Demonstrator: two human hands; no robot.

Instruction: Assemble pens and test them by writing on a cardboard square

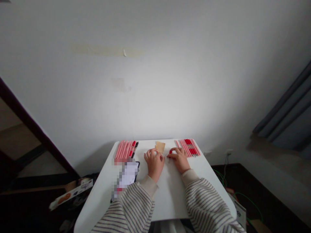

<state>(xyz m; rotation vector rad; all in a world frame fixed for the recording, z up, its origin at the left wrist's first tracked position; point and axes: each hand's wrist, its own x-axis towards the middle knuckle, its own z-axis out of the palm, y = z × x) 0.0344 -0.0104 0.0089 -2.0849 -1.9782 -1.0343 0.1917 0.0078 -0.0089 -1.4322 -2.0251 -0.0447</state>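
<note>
Both hands rest on a white table (170, 194), close together near its far edge. My left hand (154, 161) is curled, fingers pinched on something small I cannot make out. My right hand (179, 158) is also closed, holding a small red piece (170, 151) at its fingertips. A tan scrap of paper or card (160, 146) lies just beyond the left hand. A row of pink pens (125, 149) lies at the far left of the table. A second group of pink and red pens (189, 147) lies at the far right, beside my right hand.
A dark-edged flat object (128, 176), partly blurred out, lies on the table's left side. A white wall stands right behind the table. Grey curtain (289, 113) at right, cables (223, 176) on the dark floor, boxes (70, 194) at lower left.
</note>
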